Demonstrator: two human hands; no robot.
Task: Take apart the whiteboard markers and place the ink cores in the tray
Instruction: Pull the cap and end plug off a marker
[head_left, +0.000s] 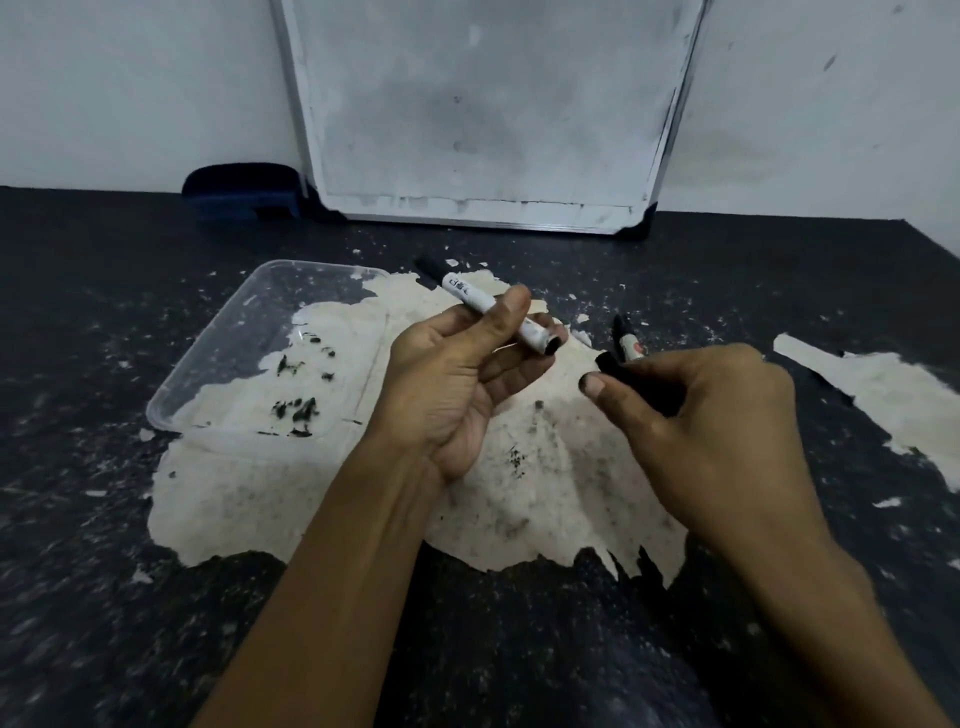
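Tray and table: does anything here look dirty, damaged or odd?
Yes. The tray has black smears inside but no ink cores. The table coating is peeled away in a big pale patch. The right hand thumb tip is ink-stained.

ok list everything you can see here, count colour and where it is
marker barrel: 1, white with black far end, held in left hand, near end open
black piece: 1, black, in right hand; cap or core, cannot tell
second marker: 1, black and white, on table beyond right hand
tray: 1, clear plastic, left of hands, dark ink smudges inside
whiteboard: 1, smudged white, leaning on wall
eraser: 1, dark blue, left of whiteboard
table: 1, black with pale worn patches
left hand: 1, grips barrel
right hand: 1, pinches black piece
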